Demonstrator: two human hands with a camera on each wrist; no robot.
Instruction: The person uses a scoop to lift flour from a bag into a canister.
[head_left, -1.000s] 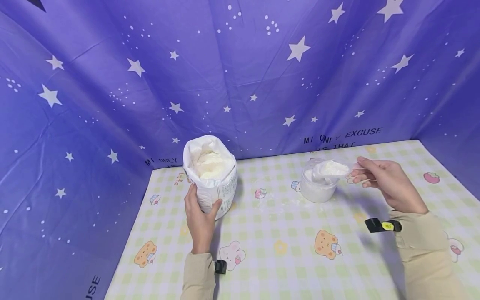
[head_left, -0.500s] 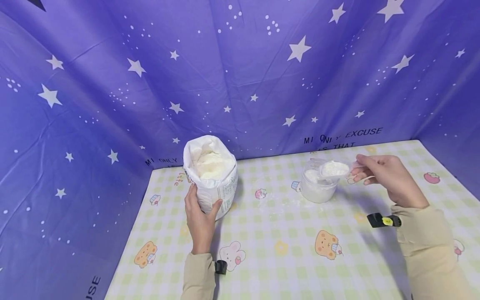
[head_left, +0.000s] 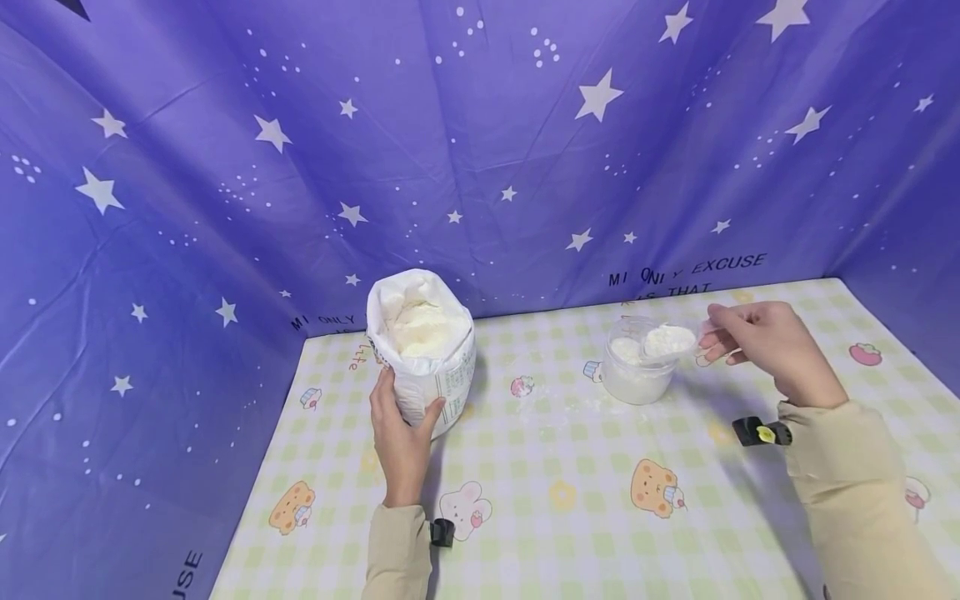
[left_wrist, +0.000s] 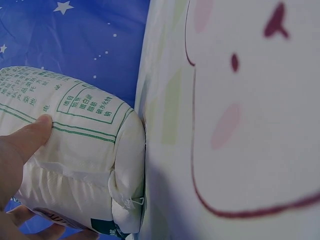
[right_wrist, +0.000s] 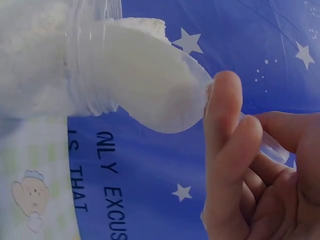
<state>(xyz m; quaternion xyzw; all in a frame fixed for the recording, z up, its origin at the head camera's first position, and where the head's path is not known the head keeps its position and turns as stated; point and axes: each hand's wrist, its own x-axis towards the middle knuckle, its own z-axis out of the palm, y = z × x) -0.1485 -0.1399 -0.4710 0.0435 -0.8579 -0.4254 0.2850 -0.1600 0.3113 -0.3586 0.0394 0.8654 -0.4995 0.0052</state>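
Note:
My left hand [head_left: 402, 433] grips the near side of an open white bag of flour-like powder [head_left: 438, 387]. In the left wrist view, its thumb [left_wrist: 35, 135] presses the green-printed side and the other fingers wrap underneath. On the right stands a clear plastic jar [head_left: 637, 383], partly filled with white powder. My right hand [head_left: 772, 346] pinches the handle of a clear scoop [head_left: 670, 342] heaped with the same white powder. The scoop's bowl overlaps the jar's right rim. From the right wrist view, the underside of the scoop [right_wrist: 155, 85] shows at the jar's ridged mouth [right_wrist: 95, 60].
A green-and-white checked tablecloth [head_left: 510, 467] with cartoon prints covers the table. Spilled white powder [head_left: 555, 408] dusts it between bag and jar. A purple star-patterned curtain [head_left: 480, 150] hangs right behind the table's far edge and along both sides.
The loaded scoop has shifted slightly right, from over the jar's mouth to its right rim. My right hand and wrist have risen a little. The left hand and bag have stayed put.

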